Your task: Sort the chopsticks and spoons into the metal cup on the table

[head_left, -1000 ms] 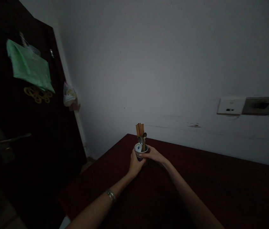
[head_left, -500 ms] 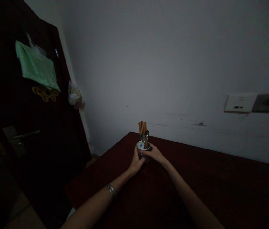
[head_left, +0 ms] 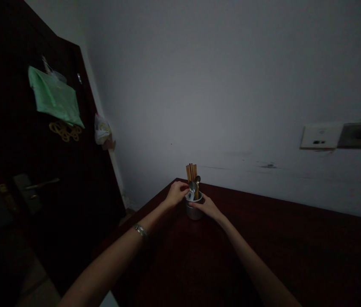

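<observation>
A grey cylindrical utensil holder [head_left: 195, 212] stands upright on the dark red table. Wooden chopsticks [head_left: 191, 171] and metal spoons [head_left: 198, 179] stick up out of it. In the left of its mouth sits a small white round piece with a blue mark [head_left: 190, 196], its kind unclear. My left hand [head_left: 176, 192], with a bracelet on the wrist, has its fingers pinched together at the upper edge of that white piece. Thumb and fingers of my right hand [head_left: 209, 209] grip the holder around its right side and rim.
The table [head_left: 263, 221] runs along a pale wall with a socket plate [head_left: 319, 137] at right. At left is a dark door with a green cloth [head_left: 57, 99], a yellow cord [head_left: 65, 131] and a lever handle [head_left: 42, 184]. A plastic bag [head_left: 102, 129] hangs beside it.
My left hand has let go of the holder's left side and moved up to the white piece at its rim. My right hand keeps its hold. The camera view has shifted slightly.
</observation>
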A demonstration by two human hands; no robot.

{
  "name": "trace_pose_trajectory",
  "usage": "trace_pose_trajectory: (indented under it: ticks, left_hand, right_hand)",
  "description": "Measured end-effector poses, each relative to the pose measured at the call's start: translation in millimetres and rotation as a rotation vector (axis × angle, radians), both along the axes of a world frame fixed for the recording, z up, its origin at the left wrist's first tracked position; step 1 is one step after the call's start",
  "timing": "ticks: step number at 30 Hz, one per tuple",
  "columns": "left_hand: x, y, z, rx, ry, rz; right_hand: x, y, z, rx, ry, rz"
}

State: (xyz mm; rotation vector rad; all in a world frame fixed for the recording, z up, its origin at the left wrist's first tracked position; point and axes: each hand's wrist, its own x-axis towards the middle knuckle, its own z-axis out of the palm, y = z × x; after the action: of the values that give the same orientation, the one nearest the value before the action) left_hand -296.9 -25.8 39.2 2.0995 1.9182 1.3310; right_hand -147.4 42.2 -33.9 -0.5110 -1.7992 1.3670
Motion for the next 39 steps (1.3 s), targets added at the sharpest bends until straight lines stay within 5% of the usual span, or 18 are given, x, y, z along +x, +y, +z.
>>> trace_pose_trajectory:
  ticks: [8, 18, 32, 39]
  left_hand:
    - [2, 1, -3.6, -0.096, 0.196, 0.092]
    - [10, -1, 4.3, 0.056, 0.292, 0.113]
    - [22, 21, 76.8, 0.443, -0.165, 0.137]
    - [9, 10, 72.4, 0.533, -0.611, 0.243]
  right_hand:
    - [0, 0, 1.2, 0.036, -0.041, -0.026]
    - [3, -7, 8.5, 0.015, -0.068, -0.039]
    - [2, -6, 6.6, -0.048, 0.015, 0.118]
    - [35, 10, 26.4, 0.020, -0.280, 0.173]
